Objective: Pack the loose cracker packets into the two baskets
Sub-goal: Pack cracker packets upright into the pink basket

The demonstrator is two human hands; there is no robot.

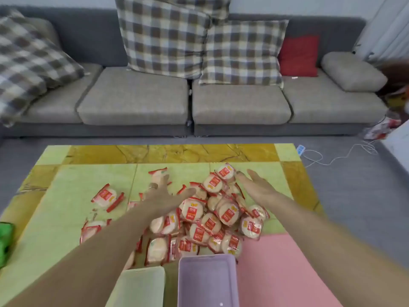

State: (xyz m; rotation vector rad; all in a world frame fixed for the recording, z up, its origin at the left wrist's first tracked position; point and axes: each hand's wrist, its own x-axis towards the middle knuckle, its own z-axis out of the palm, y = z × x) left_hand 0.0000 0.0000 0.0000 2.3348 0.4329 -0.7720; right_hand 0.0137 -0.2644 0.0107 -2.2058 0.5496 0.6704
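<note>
Grey sofa (199,100) is sitting along the back wall, carrying plaid cushions (162,36) and one red cushion (298,56). Grey floor (354,196) is running around the desk (66,185), a yellow-green and amber tiled surface with a pink mat (276,262) lying at its near right corner.

Heap of cracker packets (212,216) is lying mid-desk (round crackers in clear wrap with red labels), spreading from centre toward the near edge. A few strays are lying apart to the left, one packet (107,197) well clear of the heap.

Two baskets are standing at the near edge, just below the heap: purple basket (208,282) right of centre, pale green basket (141,286) just beside it on the left. No packets showing inside either from this angle.

Left hand (163,196) is reaching over the left side of the heap, fingers straight and spread, holding nothing; cannot tell if it is touching packets beneath. Right hand (256,187) is hovering at the heap's far right edge, palm turned inward, fingers (241,176) extended and loosely together, near the topmost packet but not gripping it.

White cable (332,158) is trailing on the floor at right. Green object (5,242) is poking in at the left edge.
</note>
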